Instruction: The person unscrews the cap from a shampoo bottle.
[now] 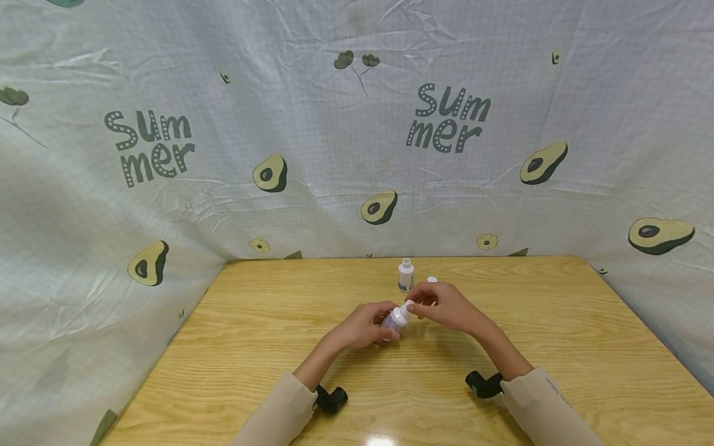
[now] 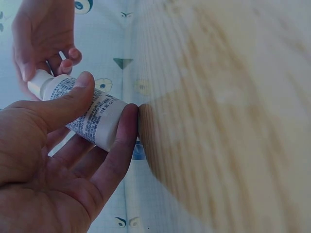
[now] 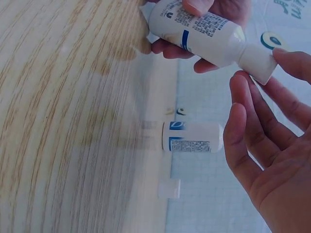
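Observation:
A small white bottle (image 1: 395, 319) with a printed label is gripped by my left hand (image 1: 365, 326), thumb across the label and fingers beneath. It tilts, with its capped end toward my right hand (image 1: 449, 306). The thumb and fingertips of that hand pinch the white cap (image 3: 258, 63), which sits on the bottle's neck. Low in the left wrist view, a fingertip of my left hand lies right by the bottle's base, close over the wooden table (image 2: 194, 121). Behind the hands, a second white bottle (image 1: 406, 277) stands upright with its neck uncapped.
A loose white cap (image 1: 432, 280) lies on the table right of the standing bottle, partly hidden behind my right hand in the head view. A printed cloth (image 1: 323, 124) hangs along the table's back and sides. Black wrist devices (image 1: 331, 400) sit under both forearms.

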Available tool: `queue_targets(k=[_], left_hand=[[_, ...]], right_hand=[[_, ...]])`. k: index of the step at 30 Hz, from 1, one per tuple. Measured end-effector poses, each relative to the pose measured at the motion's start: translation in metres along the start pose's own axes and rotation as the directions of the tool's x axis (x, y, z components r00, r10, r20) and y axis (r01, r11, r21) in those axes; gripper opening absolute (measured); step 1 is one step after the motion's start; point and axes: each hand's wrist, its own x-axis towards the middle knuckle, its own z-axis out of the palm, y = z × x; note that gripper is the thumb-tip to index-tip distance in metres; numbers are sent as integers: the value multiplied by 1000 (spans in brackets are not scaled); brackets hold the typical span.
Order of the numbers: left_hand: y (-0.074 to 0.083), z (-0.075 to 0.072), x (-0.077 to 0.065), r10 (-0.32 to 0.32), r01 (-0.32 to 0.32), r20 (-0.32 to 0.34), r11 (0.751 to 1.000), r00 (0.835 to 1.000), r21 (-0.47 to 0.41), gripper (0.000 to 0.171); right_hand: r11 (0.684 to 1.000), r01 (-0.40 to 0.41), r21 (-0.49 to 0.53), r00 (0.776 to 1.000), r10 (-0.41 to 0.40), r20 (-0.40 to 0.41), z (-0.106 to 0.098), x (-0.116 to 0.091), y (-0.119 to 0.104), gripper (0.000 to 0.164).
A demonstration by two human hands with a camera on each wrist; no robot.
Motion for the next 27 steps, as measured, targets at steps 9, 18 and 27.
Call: queue_targets(k=[9,18,27], left_hand=[[0,-1,0,2,-2,8,1000,1000,-14,35],[1,-1,0,-3,3,4,1000,1000,4,35],[0,-1,1,0,-1,4,1000,1000,13,36]], right_hand=[[997,61,52,998,-63,32,-2,0,5,25],[1000,-10,5,1000,10,0,0,2,3,27],[999,-34,6,999,34,1,0,2,1,20]])
